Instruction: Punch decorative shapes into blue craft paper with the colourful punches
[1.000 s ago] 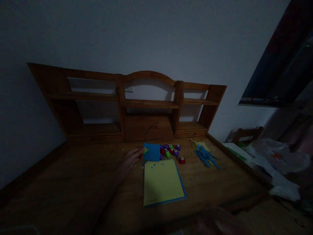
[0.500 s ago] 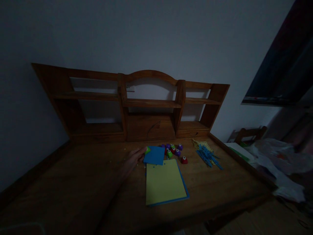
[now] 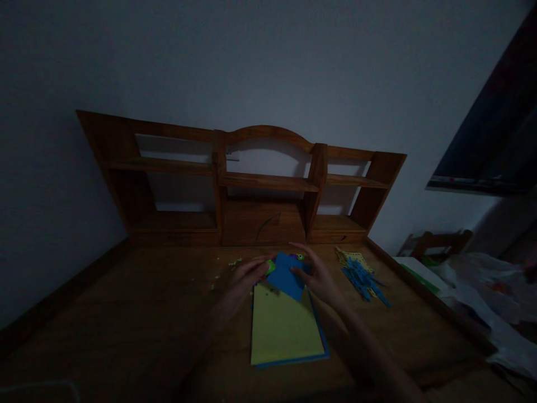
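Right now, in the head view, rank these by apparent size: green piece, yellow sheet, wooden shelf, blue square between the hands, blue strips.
1. Wooden shelf
2. Yellow sheet
3. Blue square and blue strips: too alike to rank
4. Green piece, partly hidden by the left hand

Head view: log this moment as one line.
left hand: holding green craft punch; right hand: holding blue paper square; yellow sheet: partly hidden; blue strips: right of both hands
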{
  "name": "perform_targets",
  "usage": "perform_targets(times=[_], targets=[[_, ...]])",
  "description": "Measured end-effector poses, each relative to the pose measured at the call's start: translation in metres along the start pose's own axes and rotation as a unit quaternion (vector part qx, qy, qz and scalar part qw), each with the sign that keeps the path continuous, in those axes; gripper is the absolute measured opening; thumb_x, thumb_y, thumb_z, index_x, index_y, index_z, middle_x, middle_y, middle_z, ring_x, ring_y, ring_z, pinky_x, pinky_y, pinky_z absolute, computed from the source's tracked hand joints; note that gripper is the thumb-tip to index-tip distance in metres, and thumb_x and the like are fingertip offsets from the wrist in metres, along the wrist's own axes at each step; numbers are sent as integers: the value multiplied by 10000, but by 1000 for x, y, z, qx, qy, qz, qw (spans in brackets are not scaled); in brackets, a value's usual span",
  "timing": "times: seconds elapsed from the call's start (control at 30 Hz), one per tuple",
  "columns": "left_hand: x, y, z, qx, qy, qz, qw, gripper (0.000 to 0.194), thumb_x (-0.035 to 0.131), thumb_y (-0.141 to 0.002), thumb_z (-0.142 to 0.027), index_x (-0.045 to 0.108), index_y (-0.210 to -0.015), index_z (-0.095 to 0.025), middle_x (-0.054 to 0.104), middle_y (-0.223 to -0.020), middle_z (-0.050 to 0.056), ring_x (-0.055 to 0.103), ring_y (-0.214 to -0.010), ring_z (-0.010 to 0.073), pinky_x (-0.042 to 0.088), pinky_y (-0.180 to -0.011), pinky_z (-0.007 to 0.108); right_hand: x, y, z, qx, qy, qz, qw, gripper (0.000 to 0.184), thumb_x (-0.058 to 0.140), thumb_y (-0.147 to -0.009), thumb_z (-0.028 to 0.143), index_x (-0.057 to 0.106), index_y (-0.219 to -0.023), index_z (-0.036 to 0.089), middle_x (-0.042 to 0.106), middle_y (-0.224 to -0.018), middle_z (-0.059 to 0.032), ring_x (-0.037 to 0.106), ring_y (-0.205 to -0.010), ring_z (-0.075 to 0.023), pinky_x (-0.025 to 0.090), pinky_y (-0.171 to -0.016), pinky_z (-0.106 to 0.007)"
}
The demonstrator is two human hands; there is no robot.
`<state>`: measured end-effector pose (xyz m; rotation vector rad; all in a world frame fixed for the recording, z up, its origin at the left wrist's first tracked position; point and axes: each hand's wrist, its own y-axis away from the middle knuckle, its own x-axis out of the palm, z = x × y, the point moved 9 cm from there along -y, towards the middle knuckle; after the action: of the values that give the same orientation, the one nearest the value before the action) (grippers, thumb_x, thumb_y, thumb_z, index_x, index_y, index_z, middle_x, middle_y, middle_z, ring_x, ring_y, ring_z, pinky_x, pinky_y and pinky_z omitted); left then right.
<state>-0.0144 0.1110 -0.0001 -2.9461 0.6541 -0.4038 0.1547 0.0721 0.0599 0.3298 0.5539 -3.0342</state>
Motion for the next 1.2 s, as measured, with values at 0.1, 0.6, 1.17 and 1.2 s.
perform_targets(times=[0.1, 0.6, 1.17, 1.2], targets=[[-3, -5, -2, 21, -40, -6, 999, 364, 633, -820, -436, 650, -1042, -148, 650, -1005, 103, 598, -911, 242, 450, -760, 297, -13, -13, -4, -40, 67, -3, 997, 285, 592, -817, 356, 657, -1062, 225, 654, -1071, -59, 602, -967, -222, 479, -847, -371], [4, -9, 28, -2, -121, -21, 992, 290, 698, -741, -424, 633, -862, -168, 656, -779, 39, 605, -611, 183, 464, -585, 278, 38, -3, -50, 52, 55, 94, 993, 349, 711, -690, 461, 740, -927, 206, 729, -867, -34, 656, -765, -223, 518, -677, -307], [117, 117, -3, -110, 305, 143, 935, 429, 490, -834, -574, 608, -1185, -357, 454, -1369, -38, 309, -1335, 222, 275, -1123, 363, -5, -18, -95, 111, -14, -81, 990, 540, 704, -676, 531, 681, -1069, 160, 702, -968, -76, 647, -858, -249, 524, -737, -342], [124, 125, -5, -114, 317, 159, 928, 458, 439, -869, -551, 574, -1238, -315, 430, -1391, -25, 293, -1341, 237, 231, -1138, 405, -4, -18, -95, 106, -17, -78, 991, 526, 707, -674, 527, 686, -1055, 165, 701, -972, -74, 647, -860, -248, 523, -737, -337]])
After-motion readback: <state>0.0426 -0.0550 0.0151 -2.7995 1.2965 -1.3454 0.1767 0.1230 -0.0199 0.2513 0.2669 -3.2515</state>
